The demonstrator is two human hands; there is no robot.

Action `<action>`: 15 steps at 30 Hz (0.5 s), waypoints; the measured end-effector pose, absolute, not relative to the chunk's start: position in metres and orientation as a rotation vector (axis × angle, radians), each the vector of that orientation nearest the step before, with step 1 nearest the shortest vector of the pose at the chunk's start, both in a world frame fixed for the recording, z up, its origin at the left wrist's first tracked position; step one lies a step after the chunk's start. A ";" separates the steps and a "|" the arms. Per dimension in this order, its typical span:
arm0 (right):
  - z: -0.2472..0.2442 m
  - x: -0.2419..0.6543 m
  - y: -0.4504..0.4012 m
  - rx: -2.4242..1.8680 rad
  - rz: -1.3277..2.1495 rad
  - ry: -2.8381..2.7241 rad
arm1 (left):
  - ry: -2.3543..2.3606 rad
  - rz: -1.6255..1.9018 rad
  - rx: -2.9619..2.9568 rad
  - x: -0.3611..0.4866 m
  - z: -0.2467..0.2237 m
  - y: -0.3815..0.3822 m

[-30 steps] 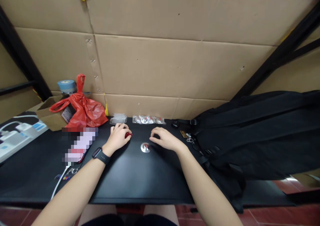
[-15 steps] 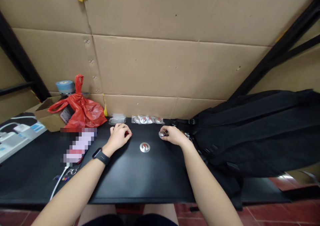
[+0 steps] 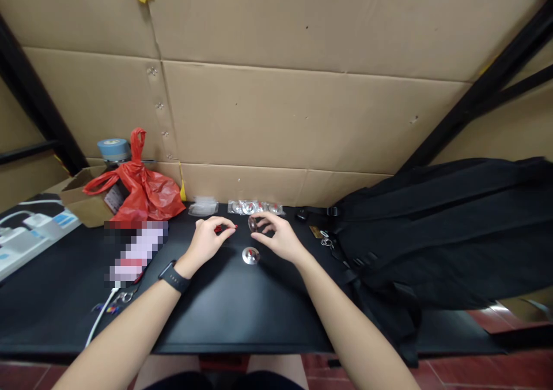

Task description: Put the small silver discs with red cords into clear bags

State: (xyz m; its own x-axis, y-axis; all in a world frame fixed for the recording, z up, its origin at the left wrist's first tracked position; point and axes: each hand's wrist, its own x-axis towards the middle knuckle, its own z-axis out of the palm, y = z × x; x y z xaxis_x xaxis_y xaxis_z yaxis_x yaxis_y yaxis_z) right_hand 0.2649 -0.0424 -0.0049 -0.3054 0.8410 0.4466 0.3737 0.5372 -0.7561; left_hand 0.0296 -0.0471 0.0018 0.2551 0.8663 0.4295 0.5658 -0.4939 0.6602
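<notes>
My left hand [image 3: 210,237], with a dark watch on its wrist, pinches a small red piece [image 3: 235,227] between thumb and fingertips. Facing it, my right hand [image 3: 276,235] holds a clear round disc [image 3: 253,224] tilted on edge in its fingers. The two hands are apart. Just below them on the black table [image 3: 242,315] lies a round silver piece with a red mark [image 3: 250,256]. Behind the hands, several similar round pieces in clear wrappers [image 3: 256,207] lie in a row, and a stack of clear plastic pieces [image 3: 203,206] lies to their left.
A red plastic bag [image 3: 149,197], a cardboard box [image 3: 86,200], a blurred phone [image 3: 140,252] with a white cable, and a power strip [image 3: 37,237] are at the left. A black backpack [image 3: 440,228] covers the right side, with keys [image 3: 327,240] beside it. Cardboard [image 3: 276,119] stands behind.
My right hand has moved left with the clear disc, which is now raised and tilted. My left hand has shifted slightly right, and the red piece shows more. The keys are uncovered.
</notes>
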 end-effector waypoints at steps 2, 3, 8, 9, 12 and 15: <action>-0.005 0.249 -0.050 -0.909 0.723 -1.857 | 1.232 1.175 2.088 0.032 0.002 -0.050; -0.005 0.243 -0.054 -0.879 0.735 -1.842 | 1.202 1.201 2.059 0.034 0.002 -0.051; -0.004 0.232 -0.064 -0.824 0.722 -1.809 | 1.109 1.258 2.029 0.039 0.000 -0.055; -0.004 0.231 -0.064 -0.827 0.722 -1.806 | 1.097 1.262 2.012 0.039 0.000 -0.056; -0.004 0.230 -0.064 -0.844 0.732 -1.791 | 1.078 1.259 1.920 0.041 -0.002 -0.057; -0.004 0.231 -0.064 -0.846 0.750 -1.787 | 1.042 1.248 1.836 0.043 -0.001 -0.058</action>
